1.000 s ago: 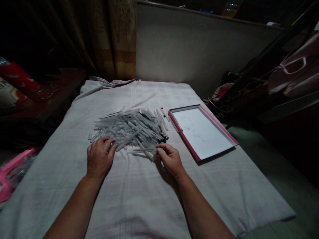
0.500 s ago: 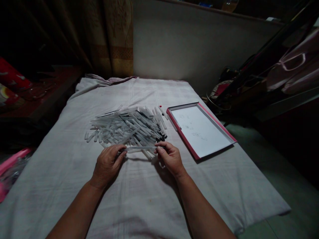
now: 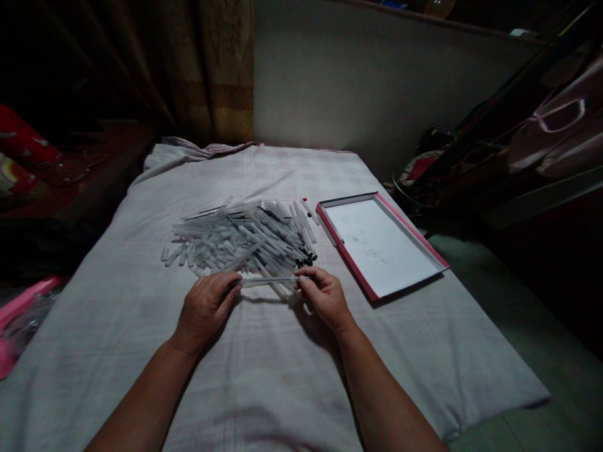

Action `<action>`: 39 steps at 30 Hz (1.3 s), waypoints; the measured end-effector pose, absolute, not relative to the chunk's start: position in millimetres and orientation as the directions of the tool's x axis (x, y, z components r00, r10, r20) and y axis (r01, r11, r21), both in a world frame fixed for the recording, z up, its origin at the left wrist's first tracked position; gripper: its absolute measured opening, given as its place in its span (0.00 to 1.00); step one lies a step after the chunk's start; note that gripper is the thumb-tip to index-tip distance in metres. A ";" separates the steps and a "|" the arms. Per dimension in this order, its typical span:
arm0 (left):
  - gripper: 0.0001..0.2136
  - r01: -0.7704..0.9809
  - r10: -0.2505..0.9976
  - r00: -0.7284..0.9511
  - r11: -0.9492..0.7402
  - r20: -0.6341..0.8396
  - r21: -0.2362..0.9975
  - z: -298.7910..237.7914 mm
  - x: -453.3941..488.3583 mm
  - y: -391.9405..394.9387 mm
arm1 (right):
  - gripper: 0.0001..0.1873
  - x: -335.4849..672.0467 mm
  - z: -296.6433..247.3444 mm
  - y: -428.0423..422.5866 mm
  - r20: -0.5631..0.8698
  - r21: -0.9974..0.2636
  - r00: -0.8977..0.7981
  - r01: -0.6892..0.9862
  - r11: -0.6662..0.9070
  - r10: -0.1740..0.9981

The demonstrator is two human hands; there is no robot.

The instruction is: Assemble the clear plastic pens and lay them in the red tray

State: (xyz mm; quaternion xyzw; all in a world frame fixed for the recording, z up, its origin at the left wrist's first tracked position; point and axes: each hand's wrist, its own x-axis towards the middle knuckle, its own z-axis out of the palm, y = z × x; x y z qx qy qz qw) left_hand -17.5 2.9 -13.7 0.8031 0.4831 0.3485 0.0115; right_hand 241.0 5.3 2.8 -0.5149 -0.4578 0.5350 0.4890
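A heap of several clear plastic pens (image 3: 240, 242) lies on a bed covered by a pale sheet (image 3: 264, 364). Just in front of the heap, both hands hold one clear pen (image 3: 268, 280) level above the sheet. My left hand (image 3: 206, 309) pinches its left end with closed fingers. My right hand (image 3: 323, 299) pinches its right end, close to the dark tips at the heap's near right corner.
A shallow white box lid with a pink rim (image 3: 381, 245) lies right of the heap. A small red cap (image 3: 305, 199) rests behind the pens. Curtain and wall stand at the back, dark clutter and bags at right, a pink bag (image 3: 19, 314) at left.
My left hand left the heap's left side and moved right to grip the free end of the pen that my right hand had picked up; since then both hands barely moved.
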 end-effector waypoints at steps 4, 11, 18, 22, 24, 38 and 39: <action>0.10 0.764 0.766 0.301 -0.550 0.568 0.338 -14.0 -16.7 2.9 | 0.15 245.3 4.0 6.3 -0.104 -0.994 0.004 -0.042 -0.104 0.995; 0.10 0.753 0.769 0.305 -0.556 0.562 0.352 -14.5 -16.2 1.5 | 0.14 244.1 -2.1 6.6 -0.108 -0.993 -0.018 -0.040 -0.108 0.994; 0.13 0.676 0.808 0.348 -0.568 0.476 0.469 -14.3 -5.2 -1.8 | 0.17 249.2 -8.9 7.4 -0.164 -0.984 -0.223 0.112 -0.142 0.961; 0.12 0.593 0.832 0.354 -0.553 0.428 0.585 -17.1 -2.0 -2.4 | 0.15 254.8 -9.6 8.6 -0.140 -0.978 -0.273 0.186 -0.091 0.952; 0.11 0.570 0.851 0.334 -0.524 0.405 0.632 -19.0 -1.7 -2.8 | 0.16 255.1 -10.1 8.9 -0.140 -0.975 -0.288 0.206 -0.081 0.947; 0.11 0.507 0.902 0.265 -0.430 0.340 0.747 -19.4 -5.2 -1.7 | 0.16 246.6 -12.8 6.4 -0.114 -0.980 -0.299 0.191 -0.058 0.947; 0.11 0.501 0.905 0.260 -0.425 0.337 0.754 -18.9 -4.9 -1.6 | 0.16 246.5 -13.3 6.5 -0.114 -0.981 -0.299 0.183 -0.061 0.947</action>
